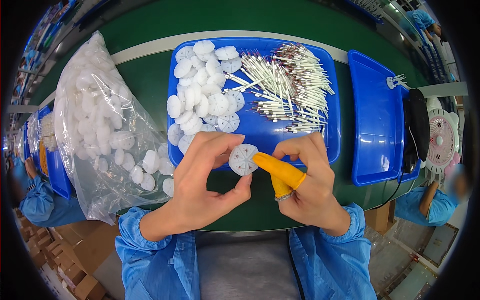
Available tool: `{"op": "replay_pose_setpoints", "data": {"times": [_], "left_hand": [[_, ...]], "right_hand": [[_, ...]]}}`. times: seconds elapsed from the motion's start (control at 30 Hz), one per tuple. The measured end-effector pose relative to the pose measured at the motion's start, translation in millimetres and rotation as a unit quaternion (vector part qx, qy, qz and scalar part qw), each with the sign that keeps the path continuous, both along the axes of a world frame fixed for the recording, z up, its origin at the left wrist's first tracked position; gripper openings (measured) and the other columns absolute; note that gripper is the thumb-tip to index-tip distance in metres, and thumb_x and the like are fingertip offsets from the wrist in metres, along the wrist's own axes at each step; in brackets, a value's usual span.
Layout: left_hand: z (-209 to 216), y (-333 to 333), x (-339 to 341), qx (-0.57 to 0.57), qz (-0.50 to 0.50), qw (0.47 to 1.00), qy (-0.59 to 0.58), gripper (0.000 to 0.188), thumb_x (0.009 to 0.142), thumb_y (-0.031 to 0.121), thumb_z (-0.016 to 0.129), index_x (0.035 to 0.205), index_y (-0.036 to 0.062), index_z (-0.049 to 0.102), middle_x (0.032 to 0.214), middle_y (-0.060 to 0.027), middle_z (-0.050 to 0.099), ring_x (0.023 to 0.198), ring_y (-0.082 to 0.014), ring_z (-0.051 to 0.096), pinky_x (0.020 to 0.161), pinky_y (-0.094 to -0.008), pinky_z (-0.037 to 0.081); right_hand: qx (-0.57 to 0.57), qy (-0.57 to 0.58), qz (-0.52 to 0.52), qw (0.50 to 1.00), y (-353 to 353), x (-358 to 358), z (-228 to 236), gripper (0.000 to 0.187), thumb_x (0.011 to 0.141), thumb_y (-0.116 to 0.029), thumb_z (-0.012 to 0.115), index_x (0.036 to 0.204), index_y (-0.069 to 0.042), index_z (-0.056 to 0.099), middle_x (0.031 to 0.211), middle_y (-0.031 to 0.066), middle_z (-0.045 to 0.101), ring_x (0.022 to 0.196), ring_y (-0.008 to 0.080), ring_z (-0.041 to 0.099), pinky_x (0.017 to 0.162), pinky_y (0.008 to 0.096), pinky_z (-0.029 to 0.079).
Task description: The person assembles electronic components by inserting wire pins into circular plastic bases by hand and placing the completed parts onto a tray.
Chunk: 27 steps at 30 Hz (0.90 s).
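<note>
The left hand (202,172) pinches a round white disc (243,161) by its rim, fingertips above and thumb below, the grip only as wide as the piece. The disc is held up over the near edge of the blue tray (257,130) on the green table (232,216). The right hand (312,187) wears yellow finger covers (284,172); one covered tip meets the disc's right side. Whether that grip pinches anything, I cannot tell.
</note>
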<state>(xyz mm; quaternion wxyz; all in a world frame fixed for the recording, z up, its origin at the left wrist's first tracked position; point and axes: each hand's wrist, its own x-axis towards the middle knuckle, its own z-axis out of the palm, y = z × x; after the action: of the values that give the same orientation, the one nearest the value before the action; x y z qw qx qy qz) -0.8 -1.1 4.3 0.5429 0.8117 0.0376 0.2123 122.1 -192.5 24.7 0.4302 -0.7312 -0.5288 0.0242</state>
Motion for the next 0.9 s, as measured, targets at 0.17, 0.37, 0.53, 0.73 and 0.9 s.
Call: {"op": "replay_pose_setpoints", "data": {"times": [0.17, 0.37, 0.53, 0.73, 0.9], "left_hand": [[7.3, -1.6, -0.3, 0.037, -0.051, 0.998, 0.013, 0.064, 0.078, -0.004, 0.085, 0.137, 0.0007, 0.061, 0.120, -0.0159, 0.065, 0.102, -0.0261, 0.070, 0.087, -0.0336, 0.062], [1.9, -3.8, -1.2, 0.004, -0.059, 0.998, 0.017, 0.067, 0.078, -0.004, 0.085, 0.139, 0.0015, 0.060, 0.121, -0.0161, 0.065, 0.101, -0.0267, 0.070, 0.087, -0.0334, 0.061], [2.3, -2.2, -2.3, 0.010, -0.059, 0.998, 0.019, 0.068, 0.078, -0.004, 0.085, 0.140, 0.0018, 0.059, 0.121, -0.0160, 0.065, 0.102, -0.0269, 0.070, 0.088, -0.0336, 0.062], [0.5, -1.2, -0.1, 0.000, -0.047, 0.999, 0.013, 0.069, 0.078, -0.005, 0.085, 0.141, 0.0018, 0.059, 0.122, -0.0161, 0.065, 0.102, -0.0272, 0.071, 0.088, -0.0338, 0.063], [3.1, -1.9, -0.7, 0.009, -0.054, 0.998, 0.017, 0.069, 0.078, -0.005, 0.085, 0.141, 0.0019, 0.059, 0.121, -0.0160, 0.065, 0.102, -0.0269, 0.070, 0.088, -0.0338, 0.063]], "right_hand": [[0.004, 0.024, 0.001, 1.000, 2.8, -1.0, 2.4, 0.051, 0.052, 0.006, 0.073, 0.103, 0.008, 0.078, 0.111, 0.0171, 0.064, 0.092, 0.0317, 0.055, 0.075, 0.0419, 0.042], [-0.007, 0.009, -0.006, 1.000, 2.1, 2.1, 0.9, 0.053, 0.053, 0.008, 0.072, 0.106, 0.008, 0.078, 0.112, 0.0163, 0.064, 0.091, 0.0319, 0.055, 0.073, 0.0389, 0.046], [0.002, 0.010, -0.008, 1.000, 2.2, 1.9, 1.6, 0.053, 0.052, 0.008, 0.072, 0.104, 0.008, 0.079, 0.111, 0.0171, 0.065, 0.090, 0.0317, 0.055, 0.071, 0.0382, 0.046], [-0.011, -0.008, -0.046, 0.999, 0.4, 0.5, -0.5, 0.054, 0.059, 0.009, 0.067, 0.108, -0.005, 0.083, 0.104, 0.0086, 0.066, 0.090, 0.0267, 0.054, 0.073, 0.0359, 0.044], [-0.007, -0.001, -0.023, 1.000, 0.7, -1.2, 0.1, 0.056, 0.058, 0.009, 0.067, 0.110, -0.004, 0.082, 0.106, 0.0082, 0.065, 0.092, 0.0276, 0.055, 0.074, 0.0360, 0.045]]}}
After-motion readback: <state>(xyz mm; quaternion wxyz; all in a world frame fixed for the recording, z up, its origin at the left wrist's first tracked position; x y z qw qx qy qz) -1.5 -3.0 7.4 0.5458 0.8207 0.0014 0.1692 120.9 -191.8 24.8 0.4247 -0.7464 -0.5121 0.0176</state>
